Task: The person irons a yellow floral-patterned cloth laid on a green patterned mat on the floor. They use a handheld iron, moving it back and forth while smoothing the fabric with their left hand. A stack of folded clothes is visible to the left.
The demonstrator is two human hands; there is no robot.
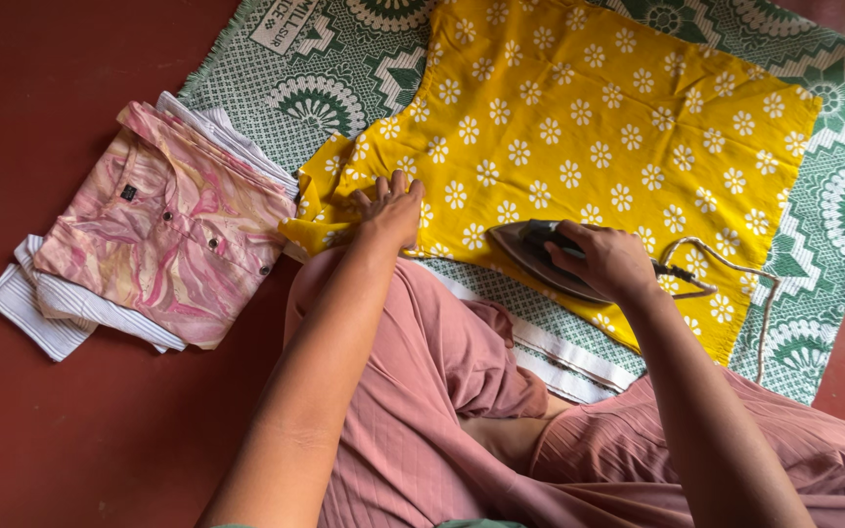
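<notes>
Our right hand point(606, 259) grips the iron point(540, 256), nose pointing left toward our left hand point(390, 207), flat and open, pinning the yellow floral garment point(579, 147).

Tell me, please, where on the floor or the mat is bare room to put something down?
Bare red floor lies left of the folded clothes pile, below it too. A strip of green mat shows right of the yellow cloth. It is crowded where the left hand presses the cloth and the right hand grips the iron.
</notes>
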